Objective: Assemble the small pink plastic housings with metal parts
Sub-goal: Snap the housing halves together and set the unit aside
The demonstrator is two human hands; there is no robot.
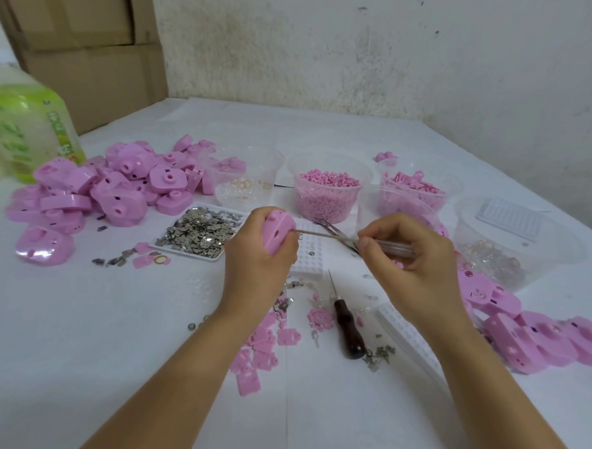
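1. At the centre of the frame, in the head view, the left hand [261, 252] is wrapped round one pink housing [277, 230]. It holds the housing above the white table [122, 336], edge-on toward the other hand, apparently so that a side opening faces the tool.
2. Right of centre, the right hand [407, 256] pinches the clear handle of a thin metal pick [326, 234] between thumb and fingers, pen-fashion. The tip touches the housing's right edge, probably to seat a metal part; the part itself is too small to see.
3. Just left of the held housing, a shallow white tray [217, 258] of loose metal contacts [199, 229] sits near the left hand, likely placed there for a short reach.
4. At upper left, a heap of housings [114, 185] looks like stock waiting. At the lower right edge a second group of housings [533, 337] lies well apart from it, perhaps the finished ones; I cannot tell.
5. Below centre, a dark-handled awl [349, 328] lies untouched on the table, and tweezers [323, 224] lie just beneath the pick. Both are near the hands for the next fiddly step.
6. Above centre, a clear tub of small pink pieces [327, 191] stands behind the hands, out of their working path.
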